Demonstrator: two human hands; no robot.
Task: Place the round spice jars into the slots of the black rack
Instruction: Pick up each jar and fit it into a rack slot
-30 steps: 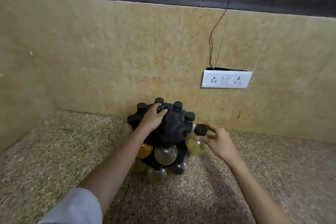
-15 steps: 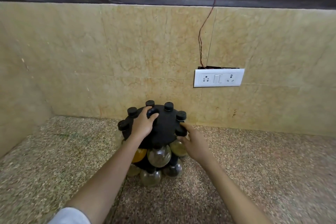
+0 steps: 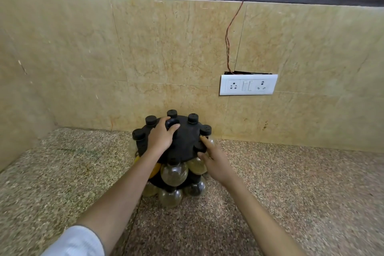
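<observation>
1. A white sleeve (image 3: 74,241) shows at the lower left.
2. The left hand (image 3: 161,139) is closed around the knob on top of the black rack (image 3: 185,141), which stands on the speckled counter (image 3: 62,172) against the wall.
3. Round spice jars (image 3: 174,173) hang in the rack's slots.
4. The right hand (image 3: 216,162), fingers loosely spread, touches a jar (image 3: 196,165) seated at the rack's right edge, gripping nothing.
5. A white socket panel (image 3: 248,85) is on the wall to the right.

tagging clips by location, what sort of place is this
Most likely a home kitchen corner: a speckled stone counter against a tan tiled wall, a white socket panel above it, and a black rack hung with round spice jars.
</observation>
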